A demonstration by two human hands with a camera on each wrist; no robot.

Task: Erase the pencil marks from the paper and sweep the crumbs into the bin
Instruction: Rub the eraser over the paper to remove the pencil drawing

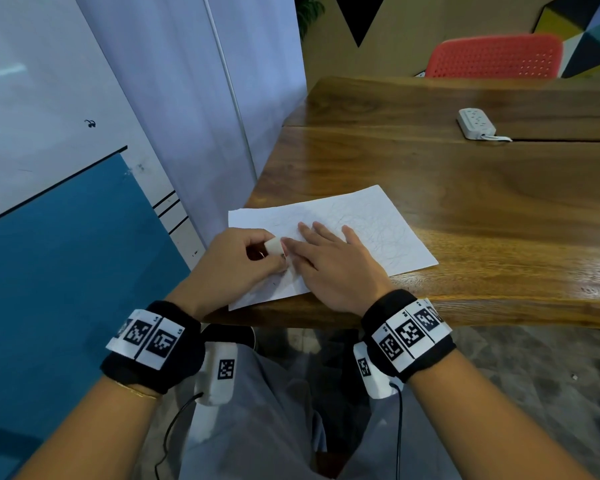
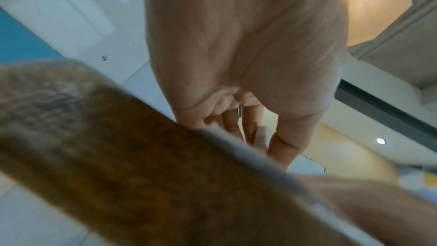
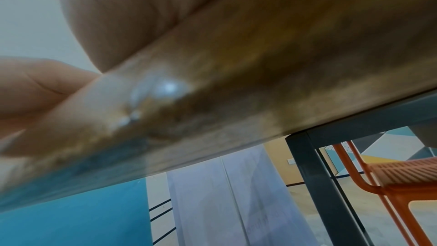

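Head view: my left hand (image 1: 238, 256) pinches the white eraser (image 1: 274, 245) on the paper's (image 1: 368, 216) near-left corner; my right hand (image 1: 329, 261) presses flat, fingers spread.

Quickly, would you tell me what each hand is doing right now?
Left hand: fingers curled, pinching the white eraser over the paper.
Right hand: open, fingers flat, pressing on the paper.

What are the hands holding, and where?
The left hand pinches a white eraser by its sides. The right hand lies flat on the paper, holding nothing.
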